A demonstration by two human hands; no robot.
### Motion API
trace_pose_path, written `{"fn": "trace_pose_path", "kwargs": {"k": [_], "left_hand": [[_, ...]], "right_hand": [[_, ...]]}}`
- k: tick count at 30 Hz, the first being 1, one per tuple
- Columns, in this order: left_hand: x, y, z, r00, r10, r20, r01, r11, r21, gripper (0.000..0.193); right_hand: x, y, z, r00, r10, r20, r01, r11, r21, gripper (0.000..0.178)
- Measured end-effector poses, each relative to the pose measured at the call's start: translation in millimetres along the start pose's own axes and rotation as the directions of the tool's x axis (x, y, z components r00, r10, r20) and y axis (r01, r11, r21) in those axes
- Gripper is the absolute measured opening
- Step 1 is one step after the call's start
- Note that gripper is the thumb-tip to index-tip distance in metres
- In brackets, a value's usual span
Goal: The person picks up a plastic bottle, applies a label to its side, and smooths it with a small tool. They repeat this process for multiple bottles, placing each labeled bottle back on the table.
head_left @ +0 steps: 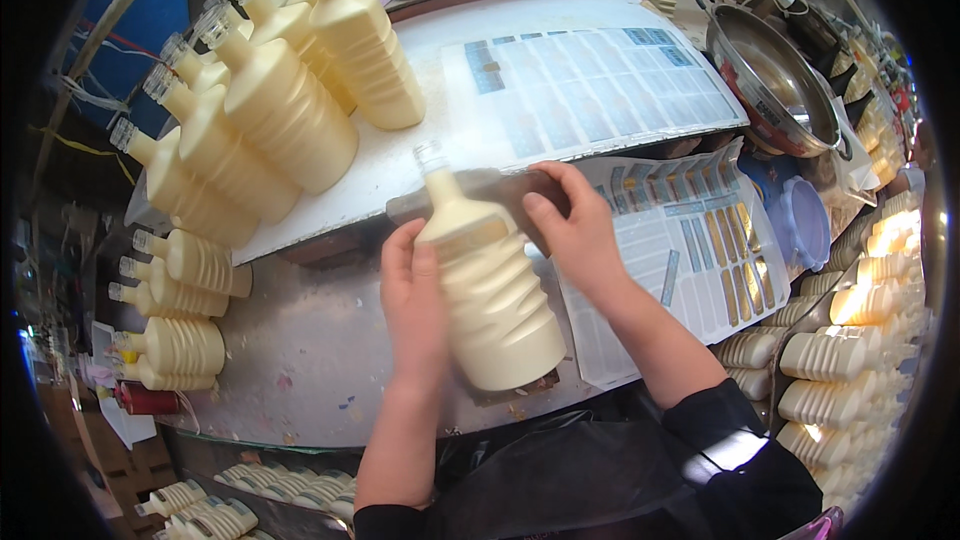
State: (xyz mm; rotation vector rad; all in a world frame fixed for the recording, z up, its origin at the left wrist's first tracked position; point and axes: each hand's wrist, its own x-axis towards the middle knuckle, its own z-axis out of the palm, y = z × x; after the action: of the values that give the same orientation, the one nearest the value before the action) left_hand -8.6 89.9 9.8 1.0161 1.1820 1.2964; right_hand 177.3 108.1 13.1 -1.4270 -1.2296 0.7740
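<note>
A cream ribbed bottle [497, 290] with a clear threaded neck leans slightly left in front of me, over the grey worktop. My left hand [412, 285] holds it by its left side, thumb on the front and fingers behind. Behind the bottle's shoulder runs a dark grey-brown flat piece [490, 185], partly hidden, whose kind I cannot make out. My right hand [578, 225] is closed on this piece's right end, with thumb and fingers bent around it. A sheet of labels [672, 260], some blue and some gold, lies beside my right forearm.
Several cream bottles [290, 110] stand on the white raised board [440, 45] at the back left; more lie at the worktop's left edge. Another label sheet [590, 85] covers the board. A large metal pan [775, 80], a lilac tub [803, 223] and stacked bottles [825, 355] are right.
</note>
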Motion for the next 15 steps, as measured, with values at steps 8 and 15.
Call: {"fn": "trace_pose_path", "kwargs": {"k": [8,15], "left_hand": [[-3.8,-18.6,-9.3,0.997,-0.054,0.053,0.063,0.981,-0.181,0.049],[-0.7,-2.9,-12.3,0.996,-0.045,0.082,0.054,0.993,-0.107,0.043]], "right_hand": [[8.0,-1.5,-9.2,0.894,0.256,0.368,-0.327,0.934,0.146,0.034],[1.0,-19.6,6.9,0.81,0.361,0.462,-0.453,0.886,0.103,0.042]]}}
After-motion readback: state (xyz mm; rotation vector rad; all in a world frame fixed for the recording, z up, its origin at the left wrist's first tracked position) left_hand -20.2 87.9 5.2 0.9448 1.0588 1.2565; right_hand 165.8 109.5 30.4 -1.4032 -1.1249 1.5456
